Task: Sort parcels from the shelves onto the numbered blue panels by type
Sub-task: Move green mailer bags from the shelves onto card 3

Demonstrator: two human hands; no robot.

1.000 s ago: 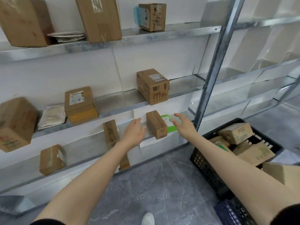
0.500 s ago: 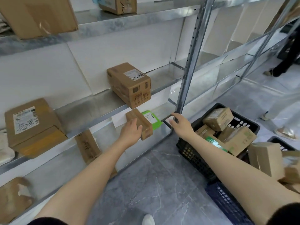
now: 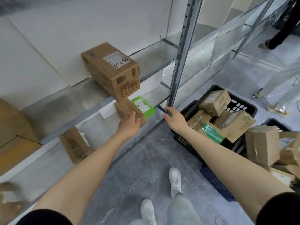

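Cardboard box [image 3: 123, 109] gripped by L hand [image 3: 129, 125]; R hand [image 3: 175, 119] loose, empty, at steel post [image 3: 180, 62] nr crate [image 3: 183, 142].

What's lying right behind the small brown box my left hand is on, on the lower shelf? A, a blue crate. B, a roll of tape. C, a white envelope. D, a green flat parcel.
D: a green flat parcel with a white label lies just behind the small brown box that the left hand touches.
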